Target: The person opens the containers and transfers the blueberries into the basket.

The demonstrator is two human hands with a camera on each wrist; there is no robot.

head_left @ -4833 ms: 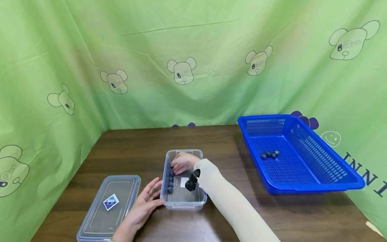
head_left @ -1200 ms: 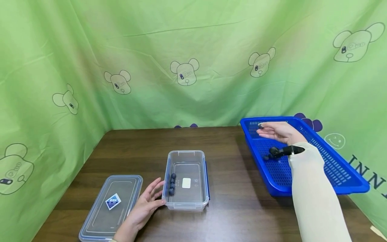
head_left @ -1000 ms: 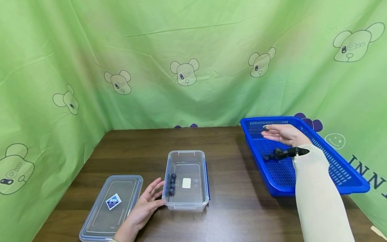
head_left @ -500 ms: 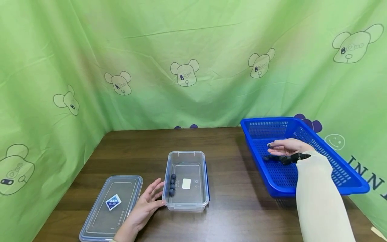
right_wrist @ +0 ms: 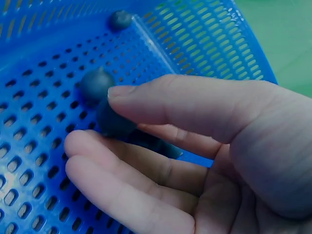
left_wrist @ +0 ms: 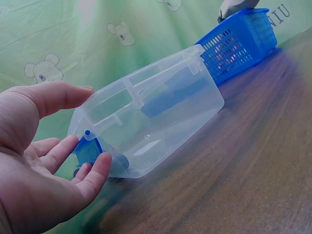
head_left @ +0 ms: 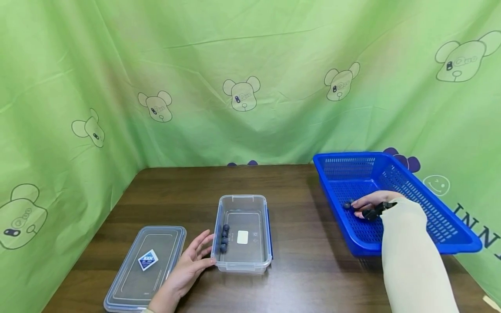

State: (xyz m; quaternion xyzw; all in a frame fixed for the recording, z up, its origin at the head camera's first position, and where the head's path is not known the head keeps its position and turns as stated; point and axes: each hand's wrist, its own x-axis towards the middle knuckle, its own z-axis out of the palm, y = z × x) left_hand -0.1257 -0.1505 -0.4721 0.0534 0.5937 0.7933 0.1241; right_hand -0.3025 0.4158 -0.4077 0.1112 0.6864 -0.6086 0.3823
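In the right wrist view, my right hand (right_wrist: 195, 131) pinches a dark blueberry (right_wrist: 113, 119) between thumb and fingers, low over the perforated floor of the blue basket (right_wrist: 29, 122). Right beside it sits another blueberry (right_wrist: 95, 83), and a further one lies by the basket wall. My left hand (head_left: 192, 263) is at the near left of a clear plastic box (head_left: 242, 265), thumb touching the rim and loosely bent fingers along the side wall. Inside the box, several blueberries (head_left: 225, 240) stand in a row along its left wall.
The box's clear lid (head_left: 133, 278), with a blue and white sticker (head_left: 148, 259), lies left of my left hand on the brown wooden table (head_left: 184, 187). A green printed curtain (head_left: 289, 121) hangs behind the table and at its sides.
My right hand has gone from the box to the basket with a blueberry, then down to the basket floor. The row in the box is shorter. My left hand has stayed at the box.
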